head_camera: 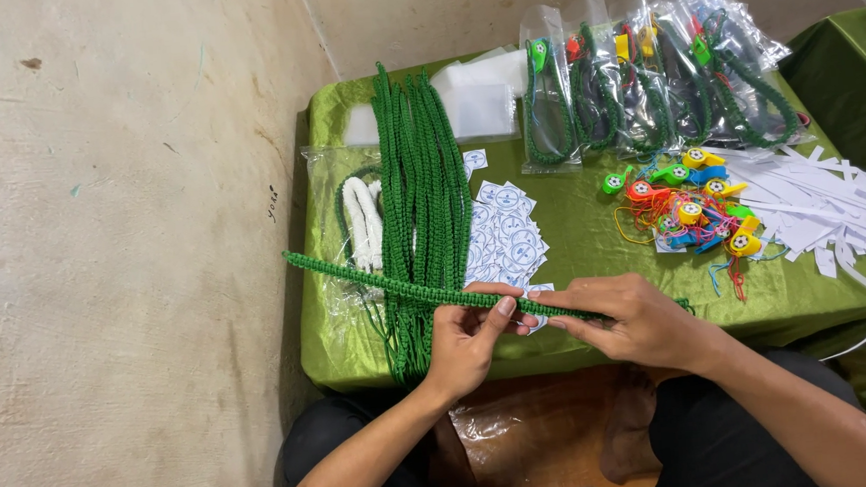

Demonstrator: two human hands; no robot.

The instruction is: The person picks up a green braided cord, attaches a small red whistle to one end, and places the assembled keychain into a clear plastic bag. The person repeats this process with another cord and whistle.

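Observation:
My left hand (467, 340) and my right hand (626, 317) both pinch one green braided cord (375, 282) that stretches from upper left across the table's near edge. Between my thumbs sits a small white round sticker on the cord, partly hidden. A bundle of more green braided cords (421, 184) lies lengthwise on the green tablecloth (593, 244), just above my left hand. Square sheets of round white-and-blue stickers (504, 231) lie beside the bundle.
White braided cords (362, 223) rest in a clear bag at the left. Colourful plastic whistles (691, 208) are heaped at the right, with white paper strips (832, 209) beyond. Clear bags holding green cords and whistles (644, 90) line the back. A wall stands at the left.

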